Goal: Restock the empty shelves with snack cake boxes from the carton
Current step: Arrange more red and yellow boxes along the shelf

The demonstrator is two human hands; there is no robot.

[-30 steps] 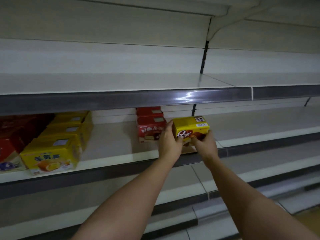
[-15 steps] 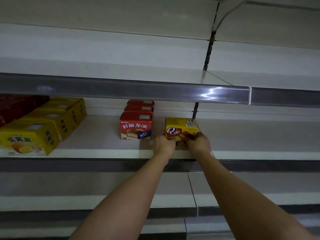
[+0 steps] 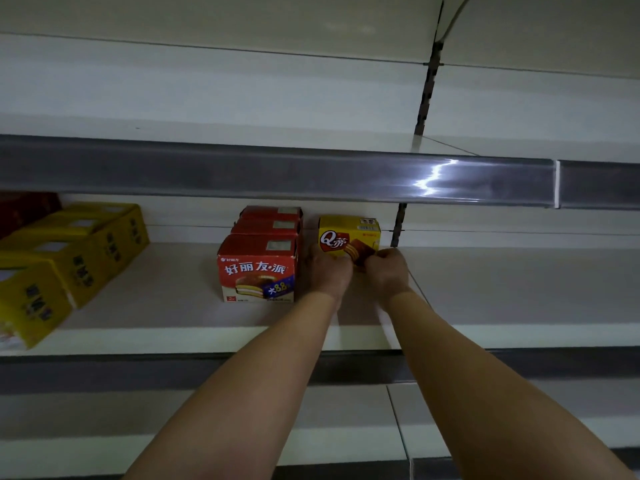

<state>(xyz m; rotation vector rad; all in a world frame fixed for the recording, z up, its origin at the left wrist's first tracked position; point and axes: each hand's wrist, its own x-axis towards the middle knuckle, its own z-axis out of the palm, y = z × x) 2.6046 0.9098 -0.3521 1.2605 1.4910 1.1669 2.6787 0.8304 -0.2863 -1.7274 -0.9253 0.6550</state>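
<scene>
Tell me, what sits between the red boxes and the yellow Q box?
Only the left hand, gripping the yellow Q box; otherwise bare shelf, per the head view.

I see printed cardboard on the yellow box, matt shelf, glossy plastic price strip.

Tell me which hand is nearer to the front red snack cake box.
Left. The left hand sits just right of the front red snack cake box, gripping the yellow snack cake box; the right hand is farther right, on that yellow box's other side.
</scene>
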